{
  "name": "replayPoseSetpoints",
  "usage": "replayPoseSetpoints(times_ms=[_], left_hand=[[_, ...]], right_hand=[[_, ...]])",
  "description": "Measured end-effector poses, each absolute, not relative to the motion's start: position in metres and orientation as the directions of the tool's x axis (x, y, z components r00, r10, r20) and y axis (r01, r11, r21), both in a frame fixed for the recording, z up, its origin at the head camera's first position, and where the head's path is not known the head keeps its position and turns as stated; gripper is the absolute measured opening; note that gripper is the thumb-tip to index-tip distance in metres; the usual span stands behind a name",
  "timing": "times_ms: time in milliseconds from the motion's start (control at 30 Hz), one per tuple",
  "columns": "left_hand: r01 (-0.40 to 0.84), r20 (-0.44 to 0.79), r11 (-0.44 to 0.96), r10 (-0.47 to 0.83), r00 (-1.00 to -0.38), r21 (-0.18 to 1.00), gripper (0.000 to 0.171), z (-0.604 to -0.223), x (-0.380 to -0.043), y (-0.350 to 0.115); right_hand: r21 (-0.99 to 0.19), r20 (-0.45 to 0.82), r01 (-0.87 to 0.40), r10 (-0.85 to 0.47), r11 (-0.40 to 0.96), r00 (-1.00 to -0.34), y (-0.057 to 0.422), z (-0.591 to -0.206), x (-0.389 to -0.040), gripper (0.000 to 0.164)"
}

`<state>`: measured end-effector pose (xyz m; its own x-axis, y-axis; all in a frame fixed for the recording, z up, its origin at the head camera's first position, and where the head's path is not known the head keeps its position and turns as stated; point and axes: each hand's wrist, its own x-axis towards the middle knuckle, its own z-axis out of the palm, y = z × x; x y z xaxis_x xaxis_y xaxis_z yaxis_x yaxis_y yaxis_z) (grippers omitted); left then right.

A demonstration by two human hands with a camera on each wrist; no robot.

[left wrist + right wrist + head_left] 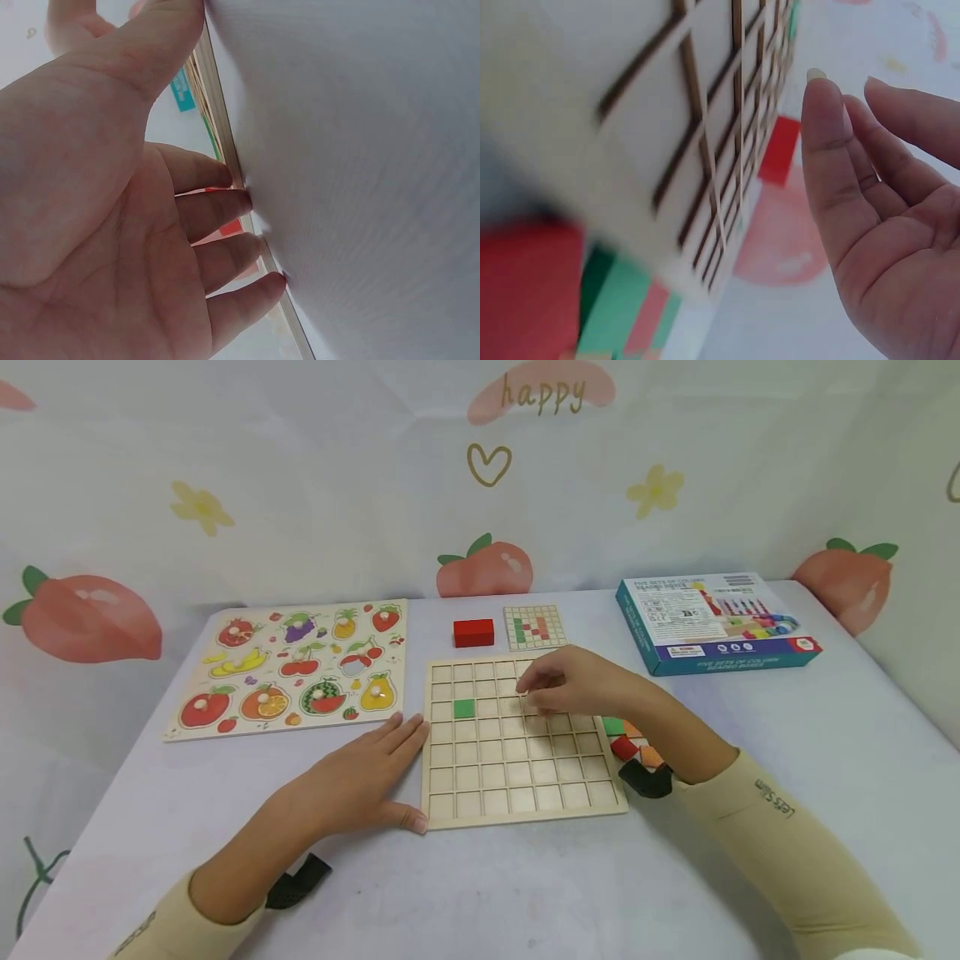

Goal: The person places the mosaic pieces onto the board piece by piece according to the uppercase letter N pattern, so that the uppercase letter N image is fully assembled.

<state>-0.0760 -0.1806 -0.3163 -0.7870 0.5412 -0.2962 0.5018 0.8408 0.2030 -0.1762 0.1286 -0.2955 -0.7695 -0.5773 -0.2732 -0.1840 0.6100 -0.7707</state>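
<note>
A wooden grid board (491, 777) lies flat on the table, with one green square tile (464, 708) in a cell near its upper left. Along the board's left edge rests my left hand (367, 781), fingers straight and thumb spread toward the near corner. In the left wrist view its fingertips (271, 283) touch the board's side. My right hand (573, 683) is over the upper right of the grid, fingers bent. The right wrist view shows a gap between thumb (826, 124) and fingers, with no tile visible there.
Loose coloured tiles (624, 747) lie at the board's right edge, partly under my right wrist. Behind the board are a red block (473, 632) and a small pattern card (534, 627). A fruit peg puzzle (300, 672) lies left, a boxed set (716, 622) back right.
</note>
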Motion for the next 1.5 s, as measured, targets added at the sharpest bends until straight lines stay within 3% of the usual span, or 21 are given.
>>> replayPoseSetpoints(times_ms=[400,667,1000,1500], left_hand=[[0.515,-0.283,0.832,0.554,-0.783,0.205,0.118,-0.316,-0.076,-0.18],[0.517,-0.283,0.832,0.555,-0.782,0.202,0.118,-0.317,-0.076,-0.181],[0.515,-0.28,0.832,0.555,-0.783,0.207,0.117,-0.316,-0.076,-0.181],[0.524,-0.266,0.827,0.562,-0.783,0.204,0.117,-0.317,-0.075,-0.181]], right_hand=[[-0.697,-0.291,-0.095,-0.401,0.711,-0.869,0.2,-0.285,-0.169,0.02],[-0.601,-0.391,-0.002,-0.295,0.799,-0.872,0.214,-0.301,-0.183,0.03],[-0.6,-0.403,0.0,-0.303,0.8,-0.863,0.217,-0.311,-0.188,0.038],[-0.584,-0.401,-0.021,-0.311,0.811,-0.862,0.211,-0.311,-0.184,0.031]])
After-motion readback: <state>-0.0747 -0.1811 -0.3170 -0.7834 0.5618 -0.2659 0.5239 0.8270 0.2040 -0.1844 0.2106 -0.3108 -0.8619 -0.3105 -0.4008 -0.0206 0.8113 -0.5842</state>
